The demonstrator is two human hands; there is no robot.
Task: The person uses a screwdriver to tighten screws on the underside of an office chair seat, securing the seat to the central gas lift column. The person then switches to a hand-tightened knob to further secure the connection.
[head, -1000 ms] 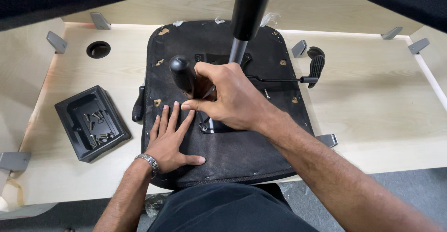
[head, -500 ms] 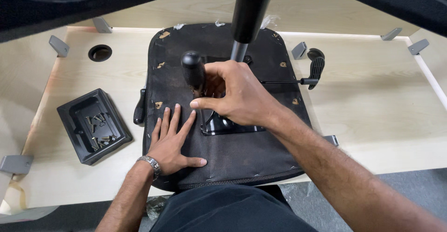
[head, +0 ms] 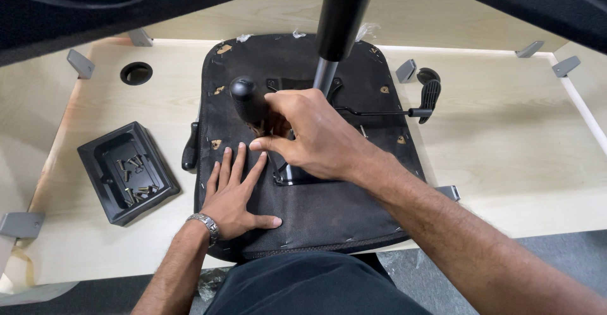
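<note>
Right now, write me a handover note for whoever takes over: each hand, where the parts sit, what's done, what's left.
Left hand: flat, palm down on the upturned chair seat, pinning it to the wooden table.
Right hand: closed around a black-handled tool, tip hidden at the seat's metal plate.
Parts: gas column stands up from the plate; lever sticks out to the seat's right; black tray of screws lies left of the seat.
Done: cannot tell how many screws are in.
Left: loose screws lie in the tray.

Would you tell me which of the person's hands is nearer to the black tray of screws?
Left. The left hand lies flat on the seat underside, just right of the black tray; the right hand grips the screwdriver farther right.
</note>
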